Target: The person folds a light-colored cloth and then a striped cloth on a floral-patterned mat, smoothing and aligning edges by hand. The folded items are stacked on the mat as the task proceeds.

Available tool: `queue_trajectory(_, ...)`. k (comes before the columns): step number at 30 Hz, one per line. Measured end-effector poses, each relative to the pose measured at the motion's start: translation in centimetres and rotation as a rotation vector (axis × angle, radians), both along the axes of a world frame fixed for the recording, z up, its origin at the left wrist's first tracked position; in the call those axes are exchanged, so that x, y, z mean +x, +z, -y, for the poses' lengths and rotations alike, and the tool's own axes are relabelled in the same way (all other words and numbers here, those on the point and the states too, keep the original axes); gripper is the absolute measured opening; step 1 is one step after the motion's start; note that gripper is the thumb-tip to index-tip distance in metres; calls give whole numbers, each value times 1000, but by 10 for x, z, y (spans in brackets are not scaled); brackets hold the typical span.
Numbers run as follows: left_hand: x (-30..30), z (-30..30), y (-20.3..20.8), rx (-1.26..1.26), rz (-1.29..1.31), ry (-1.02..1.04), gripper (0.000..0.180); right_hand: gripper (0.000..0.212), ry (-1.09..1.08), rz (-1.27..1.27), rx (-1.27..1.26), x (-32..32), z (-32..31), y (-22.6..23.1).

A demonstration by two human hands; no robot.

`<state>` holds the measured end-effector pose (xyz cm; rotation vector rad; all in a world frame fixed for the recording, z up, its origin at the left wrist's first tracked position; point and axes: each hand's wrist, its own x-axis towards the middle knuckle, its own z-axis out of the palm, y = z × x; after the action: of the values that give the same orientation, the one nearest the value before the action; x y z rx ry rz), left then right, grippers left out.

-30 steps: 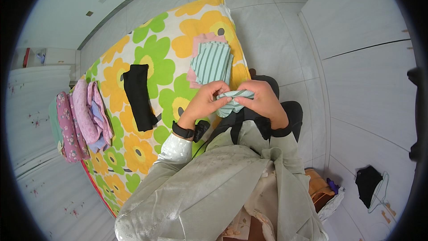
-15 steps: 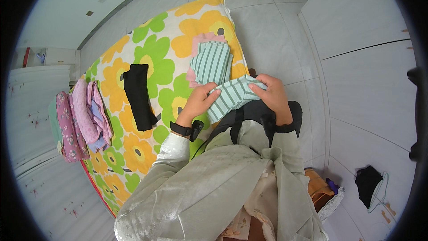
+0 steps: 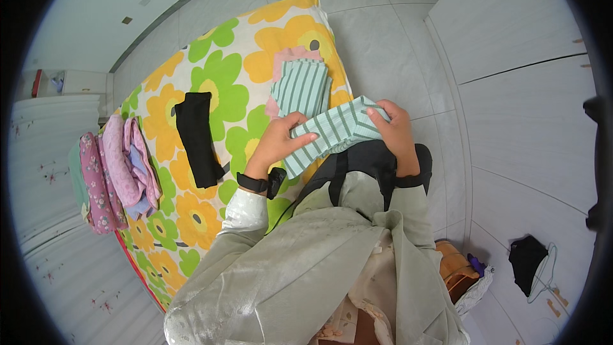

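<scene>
A folded light-green garment with dark green stripes [image 3: 334,129] is stretched between my two hands, above my lap at the bed's edge. My left hand [image 3: 279,142] grips its left part, thumb on top and fingers beneath. At its right end, my right hand [image 3: 394,129] pinches the cloth, with the fingers partly hidden behind it. Just beyond, another folded green striped garment [image 3: 301,86] lies on a pink folded cloth [image 3: 279,64]. Further left on the bed is a folded black garment [image 3: 198,139].
The bed has a yellow and green flowered cover [image 3: 220,80]. Folded pink clothes [image 3: 124,160] and a flowered pink roll [image 3: 97,185] are stacked along its left side. White cabinets [image 3: 520,108] stand at right, with a black garment [image 3: 527,262] on a hanger. An orange-brown container [image 3: 454,262] sits lower right.
My left hand has shifted slightly left and my right hand slightly up, so the striped garment is spread wider and flatter between them. Both hands keep their hold.
</scene>
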<state>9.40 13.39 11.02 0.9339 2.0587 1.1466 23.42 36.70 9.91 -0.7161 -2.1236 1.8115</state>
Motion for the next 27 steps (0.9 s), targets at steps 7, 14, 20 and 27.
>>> queue_trajectory(7,-19,20,-10,-2,290,-39,31,19,-26,-54,-128,6,-13,-4)
queue_trajectory(14,-17,21,-11,55,353,33,17,18,-50,-66,-80,6,-15,-6)
queue_trajectory(20,5,2,-11,146,111,177,12,20,-170,-3,138,1,-7,-9)
queue_trajectory(27,53,-23,-2,256,-266,-11,27,27,-338,31,175,-2,-7,-21)
